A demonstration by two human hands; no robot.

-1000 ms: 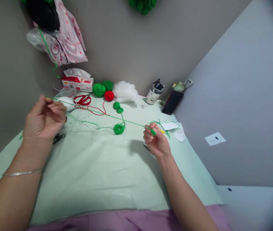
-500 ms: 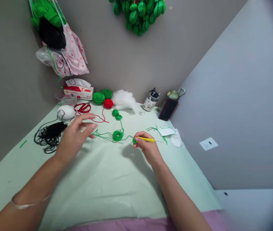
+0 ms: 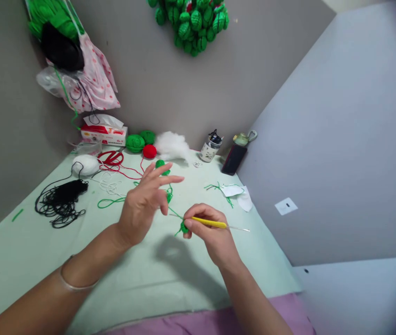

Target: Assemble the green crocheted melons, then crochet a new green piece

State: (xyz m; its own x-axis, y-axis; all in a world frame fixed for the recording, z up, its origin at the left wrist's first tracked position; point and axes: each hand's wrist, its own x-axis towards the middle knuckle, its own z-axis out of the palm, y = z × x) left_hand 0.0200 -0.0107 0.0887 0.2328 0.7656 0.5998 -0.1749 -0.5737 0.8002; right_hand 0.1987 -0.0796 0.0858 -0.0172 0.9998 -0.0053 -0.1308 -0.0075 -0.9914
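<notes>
My right hand [image 3: 210,228] is closed around a yellow-handled crochet hook [image 3: 209,223], its thin metal shaft pointing right. In the same fingertips is a small green crochet piece [image 3: 184,227] with a short tail. A taut strand of green yarn [image 3: 175,212] runs from that piece up towards my left hand [image 3: 142,202]. The left hand is raised with its fingers spread, the thumb side bent down near the strand; whether the yarn loops round a finger is hidden. Partly behind that hand sits a green yarn coil [image 3: 169,195], and a loose green loop [image 3: 111,203] lies to its left.
Black yarn [image 3: 63,197], a white yarn ball [image 3: 85,164] and red scissors [image 3: 111,158] lie left. At the back are green balls [image 3: 135,143], a red ball [image 3: 149,151], white stuffing [image 3: 172,146], a jar [image 3: 211,148] and a phone [image 3: 234,159]. White paper scraps [image 3: 232,190] lie right.
My left hand has moved right, close to my right hand, and its fingers have spread. My right hand has come nearer with the hook and green piece; the yarn between them is now taut.
</notes>
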